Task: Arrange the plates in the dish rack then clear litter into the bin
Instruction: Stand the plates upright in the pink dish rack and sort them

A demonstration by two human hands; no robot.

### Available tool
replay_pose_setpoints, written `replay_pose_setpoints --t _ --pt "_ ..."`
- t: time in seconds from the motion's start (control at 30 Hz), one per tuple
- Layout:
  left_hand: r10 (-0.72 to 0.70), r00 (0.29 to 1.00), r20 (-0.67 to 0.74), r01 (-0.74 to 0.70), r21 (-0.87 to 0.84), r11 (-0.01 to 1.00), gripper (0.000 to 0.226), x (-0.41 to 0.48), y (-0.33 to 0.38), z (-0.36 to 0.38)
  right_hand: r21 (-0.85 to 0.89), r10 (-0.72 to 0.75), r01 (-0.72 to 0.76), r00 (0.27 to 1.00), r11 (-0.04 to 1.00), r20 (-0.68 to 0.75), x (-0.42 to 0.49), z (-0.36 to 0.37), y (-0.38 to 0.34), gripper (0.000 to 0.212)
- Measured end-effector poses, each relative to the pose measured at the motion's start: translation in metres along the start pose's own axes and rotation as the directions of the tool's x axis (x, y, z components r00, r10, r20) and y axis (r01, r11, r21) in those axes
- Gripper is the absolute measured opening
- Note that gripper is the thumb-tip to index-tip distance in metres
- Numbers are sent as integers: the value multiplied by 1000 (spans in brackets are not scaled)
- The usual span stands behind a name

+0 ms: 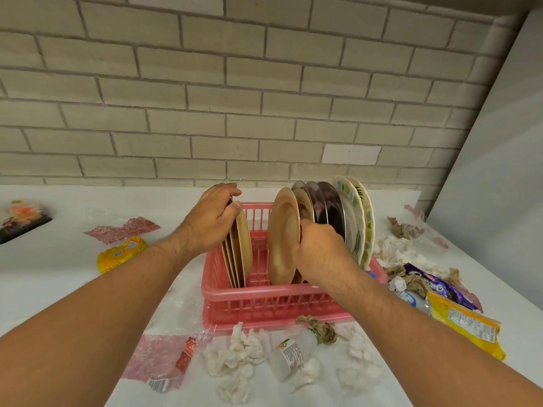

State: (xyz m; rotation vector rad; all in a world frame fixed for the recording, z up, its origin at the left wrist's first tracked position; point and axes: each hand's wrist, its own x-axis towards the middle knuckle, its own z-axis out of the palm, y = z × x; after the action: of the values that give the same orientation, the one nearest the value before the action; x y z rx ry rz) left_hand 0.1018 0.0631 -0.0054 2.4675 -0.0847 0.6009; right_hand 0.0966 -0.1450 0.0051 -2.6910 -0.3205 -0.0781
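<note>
**Plates nearly racked, litter untouched**

Seen from the head camera, both hands are down in the pink dish rack [264, 301], which sits on the white counter [44, 286] against a brick wall [264, 83]. The left hand [214, 218] curls its fingers over the top edges of a bunch of tan plates [241, 254] standing on edge at the rack's left end. The right hand [320, 245] grips the rim of a single tan plate [283, 236], upright near the middle, with a bare gap of rack between it and the left bunch. Behind that plate, toward the right end, stand another tan one, some dark shiny plates [329, 210] and two patterned white plates [357, 233], all on edge and packed close.

I see no plate lying loose on the counter, so I'd say the racking is close to finished, with only spacing and settling left. The second half looks not yet begun. Crumpled tissues [238, 356], a plastic bottle [289, 355], a yellow wrapper [122, 254], a purple wrapper [435, 282] and a yellow packet [467, 324] lie scattered round the rack. The bin is nowhere in view.
</note>
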Motion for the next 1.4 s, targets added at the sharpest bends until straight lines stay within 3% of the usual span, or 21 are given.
replay_pose_setpoints --t 0.43,0.63,0.8,0.97,1.2,1.4 --pt "7 1000 -4 -7 -27 1000 40 0 0 0 -66 -119 112 985 992 -122 -4 -17 0 28" --pt "-10 1000 -24 9 -59 998 44 -1 -1 1 109 -231 240 969 965 -85 -11 -12 -18 37" --pt "33 999 -12 -33 -27 999 42 1 -7 2 289 -256 240 967 927 19 -15 24 -35 38" --pt "75 997 -23 -75 -37 996 41 0 -13 1 201 -265 262 964 944 -14 -10 39 -45 28" --pt "36 999 13 -36 -6 999 42 0 -13 1 104 -147 144 989 984 22 4 30 -55 23" --pt "16 1000 10 -16 23 1000 40 -3 -18 -3 -69 -174 165 973 984 -155 18 -27 -52 13"
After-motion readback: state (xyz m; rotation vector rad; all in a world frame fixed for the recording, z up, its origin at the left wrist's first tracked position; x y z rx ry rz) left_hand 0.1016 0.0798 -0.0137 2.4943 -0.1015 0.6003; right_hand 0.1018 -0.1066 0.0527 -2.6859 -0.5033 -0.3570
